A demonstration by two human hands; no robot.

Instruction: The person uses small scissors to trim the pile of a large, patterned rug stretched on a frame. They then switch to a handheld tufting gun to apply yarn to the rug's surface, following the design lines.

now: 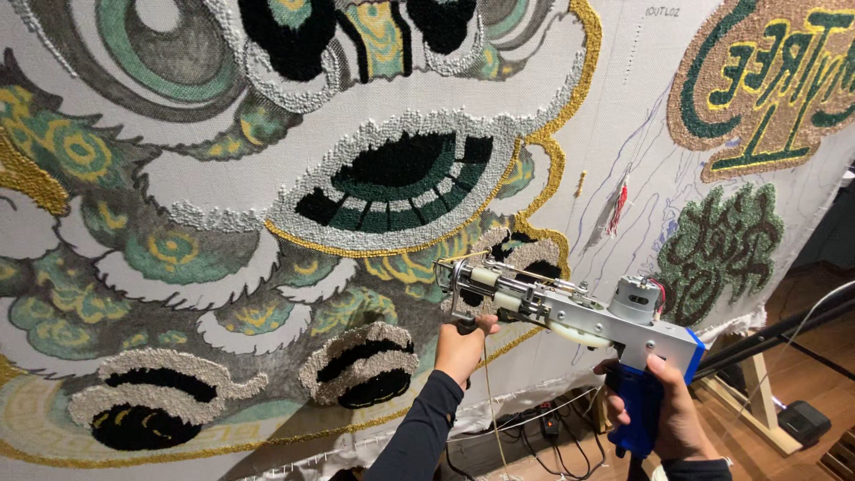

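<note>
I hold a tufting gun (570, 312) with a grey metal body and a blue handle against a large stretched cloth (614, 116). My right hand (663, 410) is wrapped around the blue handle at the lower right. My left hand (460, 347) grips the gun's front handle under its nose. The gun's tip (443, 274) touches the cloth at a yellow tufted outline (543, 169) beside a black and white patch. A yellow yarn strand (490, 401) hangs down from the gun.
The cloth bears a big tufted creature face in green, grey, white, black and yellow. Green and gold tufted emblems (766, 80) sit at the upper right. Below are a wooden frame leg (757, 401), cables (543, 428) and a wooden floor.
</note>
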